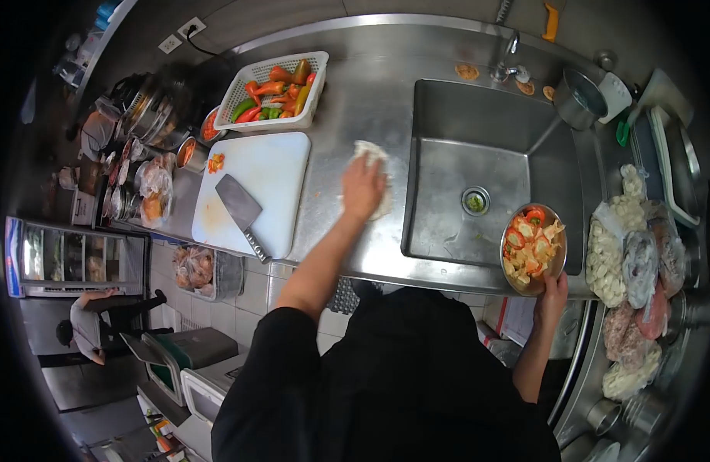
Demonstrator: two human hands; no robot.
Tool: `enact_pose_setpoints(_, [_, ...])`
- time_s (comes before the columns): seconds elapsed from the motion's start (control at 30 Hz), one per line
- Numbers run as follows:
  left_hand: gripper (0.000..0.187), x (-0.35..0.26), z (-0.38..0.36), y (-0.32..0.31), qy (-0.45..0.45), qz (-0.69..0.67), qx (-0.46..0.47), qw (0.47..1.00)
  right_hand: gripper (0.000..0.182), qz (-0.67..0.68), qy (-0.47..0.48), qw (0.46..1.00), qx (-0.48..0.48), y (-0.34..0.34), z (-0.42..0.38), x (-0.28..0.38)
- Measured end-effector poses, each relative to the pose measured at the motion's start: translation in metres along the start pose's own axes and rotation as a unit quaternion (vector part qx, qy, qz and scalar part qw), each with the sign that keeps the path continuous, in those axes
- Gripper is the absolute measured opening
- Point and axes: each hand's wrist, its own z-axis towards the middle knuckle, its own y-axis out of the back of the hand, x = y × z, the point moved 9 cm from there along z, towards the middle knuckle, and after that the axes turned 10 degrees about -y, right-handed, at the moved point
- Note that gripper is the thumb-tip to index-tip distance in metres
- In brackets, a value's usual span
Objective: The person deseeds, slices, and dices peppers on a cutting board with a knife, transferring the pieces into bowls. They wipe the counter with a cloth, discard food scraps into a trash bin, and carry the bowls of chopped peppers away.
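My left hand presses a pale cloth against the steel counter, left of the sink. Its fingers are bent over the cloth and partly blurred. At the sink's front right corner, my right hand grips the rim of a metal bowl. Red and orange pepper tops and pale cores fill this bowl, which is tilted towards me. A cleaver lies on the white cutting board, its handle over the near edge, beside a few chopped pepper pieces.
A white basket of whole peppers stands behind the board. Green scraps sit in the drain of the sink. A metal pot stands behind it, and bagged food lines the right. Another person is at far left.
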Motion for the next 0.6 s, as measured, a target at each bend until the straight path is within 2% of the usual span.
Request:
enact_pose_setpoints(0.07, [0.029, -0.042, 0.017, -0.022, 0.016, -0.090, 0.013, 0.996, 0.027, 0.006, -0.002, 1.000, -0.005, -0.008, -0.006, 0.009])
enact_pose_setpoints(0.13, [0.021, -0.079, 0.025, -0.037, -0.044, -0.204, 0.016, 0.978, 0.027, -0.001, -0.003, 1.000, 0.006, -0.005, -0.004, 0.010])
enact_pose_setpoints(0.17, [0.021, -0.081, 0.024, -0.038, -0.037, -0.203, 0.014, 0.978, 0.027, -0.004, -0.007, 1.000, 0.014, -0.003, -0.002, 0.009])
enact_pose_setpoints(0.23, [0.013, -0.084, 0.031, -0.030, -0.008, -0.344, 0.030, 0.938, 0.027, -0.004, 0.000, 1.000, 0.016, -0.013, -0.006, 0.015])
enact_pose_setpoints(0.3, [0.014, -0.049, 0.022, 0.009, 0.035, -0.292, -0.032, 0.955, 0.026, 0.001, 0.005, 1.000, 0.013, -0.019, -0.010, 0.019])
enact_pose_setpoints(0.37, [0.017, 0.007, 0.001, 0.044, 0.100, -0.226, -0.039, 0.968, 0.025, 0.006, -0.002, 1.000, 0.021, -0.021, -0.012, 0.018])
enact_pose_setpoints(0.43, [0.026, 0.049, -0.025, 0.082, 0.121, -0.122, -0.029, 0.985, 0.027, 0.004, -0.011, 1.000, 0.028, -0.014, -0.004, 0.005])
enact_pose_setpoints(0.47, [0.026, 0.061, -0.044, 0.087, 0.121, -0.121, -0.027, 0.985, 0.029, 0.000, -0.017, 0.999, 0.035, -0.012, 0.001, 0.000])
enact_pose_setpoints(0.53, [0.034, 0.057, -0.079, 0.089, 0.043, 0.070, 0.007, 0.997, 0.029, -0.019, -0.016, 0.999, 0.030, -0.010, 0.006, -0.004])
enact_pose_setpoints(0.6, [0.035, 0.052, -0.089, 0.080, 0.064, 0.058, -0.012, 0.996, 0.028, -0.037, -0.011, 0.999, 0.021, -0.011, 0.007, -0.002])
